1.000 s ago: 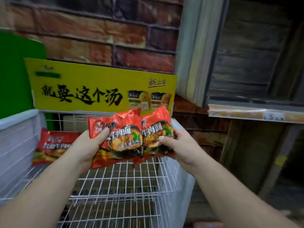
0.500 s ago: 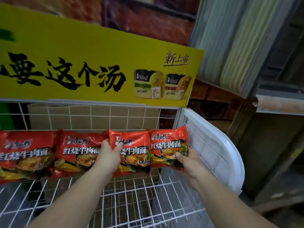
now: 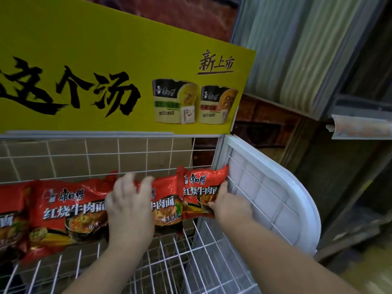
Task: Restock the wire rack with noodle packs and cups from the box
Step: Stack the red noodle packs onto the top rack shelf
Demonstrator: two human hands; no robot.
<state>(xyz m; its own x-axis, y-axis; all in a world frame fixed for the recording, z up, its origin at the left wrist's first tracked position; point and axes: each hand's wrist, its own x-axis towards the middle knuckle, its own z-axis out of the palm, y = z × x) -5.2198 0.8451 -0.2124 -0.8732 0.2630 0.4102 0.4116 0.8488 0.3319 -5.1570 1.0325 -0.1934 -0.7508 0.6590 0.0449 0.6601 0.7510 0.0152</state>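
Shop: yellow promo sign (image 3: 118,81) w/ product pics, wire display rack (image 3: 169,264), shelf price strip (image 3: 360,127).

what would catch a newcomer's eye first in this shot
The big yellow sign with bold black lettering fills the upper left, above the wire rack. Below it stands a row of red noodle packs against the rack's back grid, with the left hand on one pack and the right hand on the rightmost pack, by the white side panel.

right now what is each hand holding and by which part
The right hand grips the rightmost noodle pack at its lower right corner. The left hand lies with spread fingers on the next pack; a real grip cannot be told.
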